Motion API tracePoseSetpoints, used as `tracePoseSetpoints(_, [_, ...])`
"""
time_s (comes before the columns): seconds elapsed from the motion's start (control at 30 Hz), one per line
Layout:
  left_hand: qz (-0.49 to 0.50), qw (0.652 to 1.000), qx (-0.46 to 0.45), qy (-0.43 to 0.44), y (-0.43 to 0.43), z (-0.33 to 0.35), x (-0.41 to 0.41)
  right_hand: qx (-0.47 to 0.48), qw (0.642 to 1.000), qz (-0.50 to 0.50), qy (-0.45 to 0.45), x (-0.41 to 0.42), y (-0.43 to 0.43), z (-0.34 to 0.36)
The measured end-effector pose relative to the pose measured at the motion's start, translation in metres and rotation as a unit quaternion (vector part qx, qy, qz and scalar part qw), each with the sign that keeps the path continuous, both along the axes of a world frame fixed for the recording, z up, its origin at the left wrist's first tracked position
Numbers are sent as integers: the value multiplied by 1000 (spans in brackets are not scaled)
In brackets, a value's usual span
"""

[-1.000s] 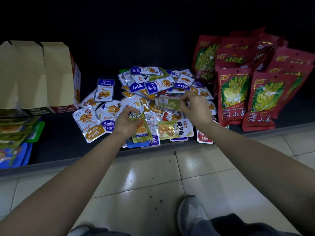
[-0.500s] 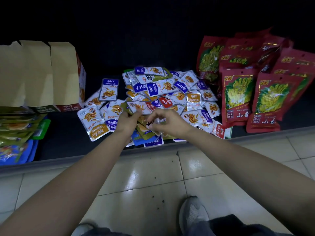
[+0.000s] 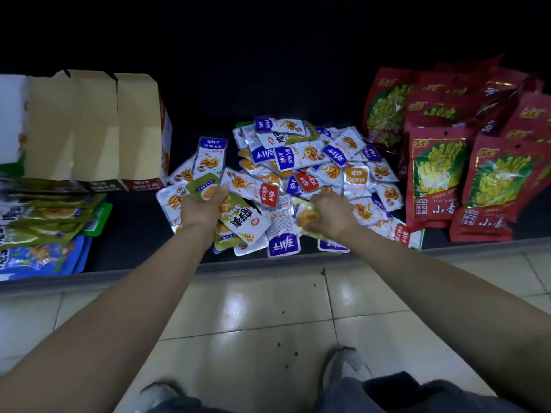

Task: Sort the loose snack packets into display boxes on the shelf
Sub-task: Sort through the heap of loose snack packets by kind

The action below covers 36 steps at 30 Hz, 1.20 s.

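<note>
A heap of small snack packets (image 3: 301,162), white with purple, orange and red labels, lies on the dark low shelf (image 3: 134,234). My left hand (image 3: 199,211) grips a stack of green packets (image 3: 238,222) at the heap's front left. My right hand (image 3: 331,214) holds a yellowish-green packet (image 3: 305,217) at the heap's front, just right of the stack. An open cardboard display box (image 3: 95,126) with raised flaps stands at the shelf's left.
Large red snack bags (image 3: 465,162) stand at the right of the shelf. Green and blue packets (image 3: 44,231) lie stacked at the far left below the box. Tiled floor (image 3: 268,317) and my shoes (image 3: 346,368) are in front of the shelf edge.
My right hand took a green packet from the heap, carried it toward my left hand, and now holds a packet at the heap's front. My left hand kept its stack.
</note>
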<state>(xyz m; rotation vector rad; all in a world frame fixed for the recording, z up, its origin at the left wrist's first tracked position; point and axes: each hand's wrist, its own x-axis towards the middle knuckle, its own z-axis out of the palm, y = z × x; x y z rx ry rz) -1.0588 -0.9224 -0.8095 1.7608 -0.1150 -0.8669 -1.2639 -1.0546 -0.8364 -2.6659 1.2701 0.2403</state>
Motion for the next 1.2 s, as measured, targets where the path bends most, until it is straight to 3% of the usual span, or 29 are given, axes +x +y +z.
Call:
tracePoseSetpoints(0.1, [22,1000,5,-15,10,1,13,21,981,-102,-166,13,-10,11])
tracePoseSetpoints(0.23, [15,999,10,-47,26,5,30,68,906,-203,-366,45,-11,40])
tracePoseSetpoints(0.33, [-24,998,-21,-51,35,12,32,293,817,-248,-430,73,3,60])
tracePoseSetpoints(0.4, [-50,997,-45,-48,40,16,29,441,775,-206,-404,89,21,68])
tracePoseSetpoints(0.57, [-68,988,-136,-14,54,17,32,500,782,-154,-338,133,58,47])
tracePoseSetpoints(0.73, [-67,974,-167,-136,72,10,47,556,741,-160,-340,159,75,40])
tracePoseSetpoints(0.87, [-25,977,-170,-130,78,13,55,506,797,-61,-325,185,96,48])
tracePoseSetpoints(1.0, [61,974,-155,-151,94,22,79,552,773,-55,-309,221,120,56])
tracePoseSetpoints(1.2, [134,979,-119,-92,141,23,130,546,789,-9,-280,270,149,58])
